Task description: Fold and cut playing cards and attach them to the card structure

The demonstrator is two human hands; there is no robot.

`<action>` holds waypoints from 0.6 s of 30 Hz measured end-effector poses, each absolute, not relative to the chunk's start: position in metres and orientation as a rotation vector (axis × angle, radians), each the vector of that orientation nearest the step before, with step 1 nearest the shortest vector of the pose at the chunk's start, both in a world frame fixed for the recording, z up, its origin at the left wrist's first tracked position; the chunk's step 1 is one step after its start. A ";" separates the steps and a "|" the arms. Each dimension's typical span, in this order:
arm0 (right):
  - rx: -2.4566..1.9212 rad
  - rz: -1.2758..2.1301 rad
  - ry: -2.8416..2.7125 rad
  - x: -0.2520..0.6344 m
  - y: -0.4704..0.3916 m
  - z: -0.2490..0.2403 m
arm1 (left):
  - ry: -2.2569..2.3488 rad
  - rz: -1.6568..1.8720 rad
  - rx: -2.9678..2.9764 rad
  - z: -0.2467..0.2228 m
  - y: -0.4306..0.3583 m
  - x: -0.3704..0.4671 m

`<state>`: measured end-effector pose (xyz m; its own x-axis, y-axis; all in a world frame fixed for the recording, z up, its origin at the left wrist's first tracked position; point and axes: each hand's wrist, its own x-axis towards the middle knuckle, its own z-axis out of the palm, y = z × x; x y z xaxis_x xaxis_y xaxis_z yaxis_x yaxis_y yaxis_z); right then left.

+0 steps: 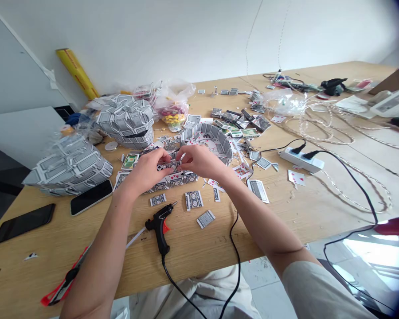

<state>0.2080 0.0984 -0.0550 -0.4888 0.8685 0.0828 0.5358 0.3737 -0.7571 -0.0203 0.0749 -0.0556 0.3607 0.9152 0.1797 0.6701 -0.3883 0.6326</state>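
Observation:
My left hand [149, 166] and my right hand [201, 161] meet over a shallow box made of playing cards [176, 179]. Their fingers are closed, thumbs and fingertips pinching a small folded playing card [173, 165] between them at the box. Part of that card and of the box is hidden by the fingers. Just behind my right hand stands a round-walled card tray [219, 138]. Nearer to me lie a black hot glue gun [160, 227] with an orange trigger and several folded card pieces [193, 200].
Two card-built boxes [124, 119] stand at the left, near two phones [91, 197]. A red utility knife [66, 280] lies under my left forearm. Loose cards and card packs [242, 122] litter the back. At the right are a power strip [302, 159] and coiled cord [329, 128].

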 end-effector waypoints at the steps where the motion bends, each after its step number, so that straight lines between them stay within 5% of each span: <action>1: -1.222 0.900 -2.222 0.208 0.099 -0.057 | 1.387 0.654 2.181 -0.058 0.076 -0.020; 18: -1.195 0.714 -2.484 0.206 0.106 -0.062 | 1.346 0.437 2.348 -0.068 0.084 -0.018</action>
<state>0.2058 0.1056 -0.0621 -0.6123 0.7893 0.0470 0.6438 0.5322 -0.5499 -0.0177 0.0838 -0.0677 0.4882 0.8698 0.0709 0.7455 -0.4579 0.4844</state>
